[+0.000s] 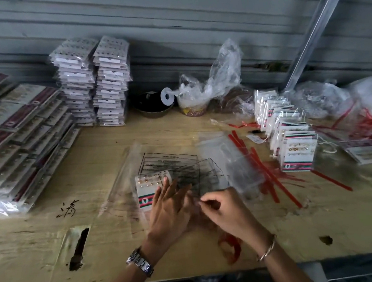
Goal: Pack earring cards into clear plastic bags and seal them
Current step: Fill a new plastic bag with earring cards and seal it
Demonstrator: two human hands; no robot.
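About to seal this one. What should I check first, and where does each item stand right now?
1. Earring card held flat: ok, the left hand lies on it with straight fingers.
2. Card fully inside the clear bag: cannot tell, the plastic is blurred.
3. Grip on the bag's edge: ok, the right hand pinches it near the card.
4. Strip peeled off this bag's flap: cannot tell; loose red strips lie to the right.
5. Spare bags at hand: ok, right of the card.
6. Finished packs: ok, an upright row at the right.
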